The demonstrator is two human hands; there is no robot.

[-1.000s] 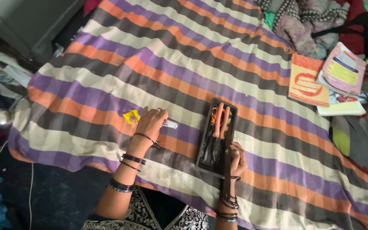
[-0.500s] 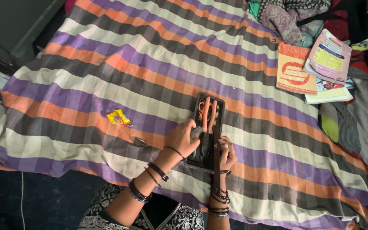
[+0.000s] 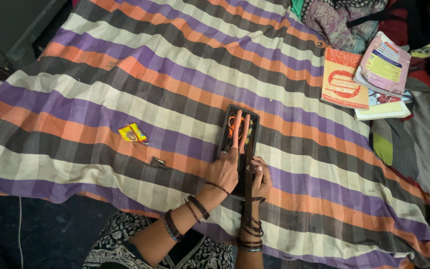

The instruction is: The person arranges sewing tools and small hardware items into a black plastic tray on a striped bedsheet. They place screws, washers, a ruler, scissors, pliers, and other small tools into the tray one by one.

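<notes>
A shallow black rectangular plastic tray (image 3: 253, 119) lies on a bed covered with a purple, orange, cream and grey striped cloth (image 3: 175, 79), its long side running away from the person. Inside it show orange-handled tools (image 3: 238, 130) and dark shapes that I cannot tell apart. The left hand (image 3: 223, 172) lies flat over the tray's near left part, fingers pressed down on the contents, holding nothing that I can see. The right hand (image 3: 261, 180) steadies the tray's near right rim, fingers curled narrowly against the edge. Well to the left on the cloth lie a small yellow wrapper (image 3: 132, 132) and a small dark metal clip (image 3: 158, 162). Books with orange and pink covers (image 3: 364, 74) are stacked at the far right.

The soft bed gives underneath, so pressing hard on one end could tip the tray and spill its tools.
</notes>
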